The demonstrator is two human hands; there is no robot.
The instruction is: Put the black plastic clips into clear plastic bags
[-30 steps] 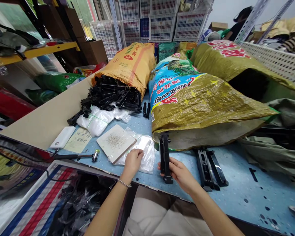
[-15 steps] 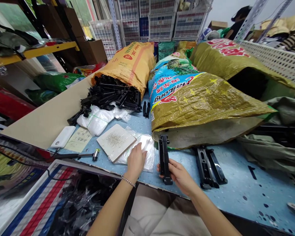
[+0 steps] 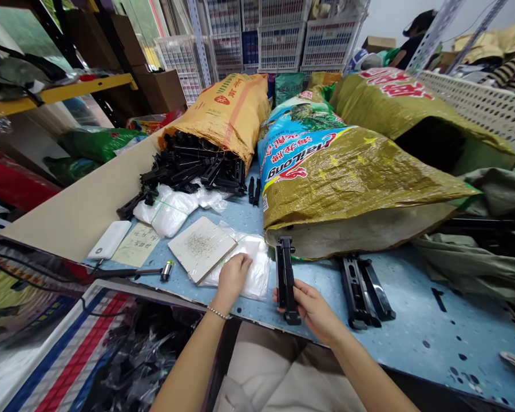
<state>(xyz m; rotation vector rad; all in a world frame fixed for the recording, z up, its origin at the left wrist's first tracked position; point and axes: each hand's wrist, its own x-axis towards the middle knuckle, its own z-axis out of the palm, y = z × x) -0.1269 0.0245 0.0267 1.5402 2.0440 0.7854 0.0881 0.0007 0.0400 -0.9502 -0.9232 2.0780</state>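
My right hand (image 3: 309,306) grips the near end of a long black plastic part (image 3: 285,278) that lies on the blue table (image 3: 416,337), pointing away from me. My left hand (image 3: 233,274) rests with fingers curled on a stack of clear plastic bags (image 3: 257,269) just left of that part. A white tile (image 3: 201,248) strewn with small screws sits beside the bags.
Two more black parts (image 3: 364,292) lie to the right. Woven sacks (image 3: 347,177) fill the back, an orange sack (image 3: 227,114) spilling black parts (image 3: 189,169). A screwdriver (image 3: 133,272), power bank (image 3: 110,240) and paper note (image 3: 136,245) lie left. A bin of black pieces (image 3: 133,360) stands below.
My left hand slid forward over the bags, then curled back a little. The right hand and the black part have barely shifted.
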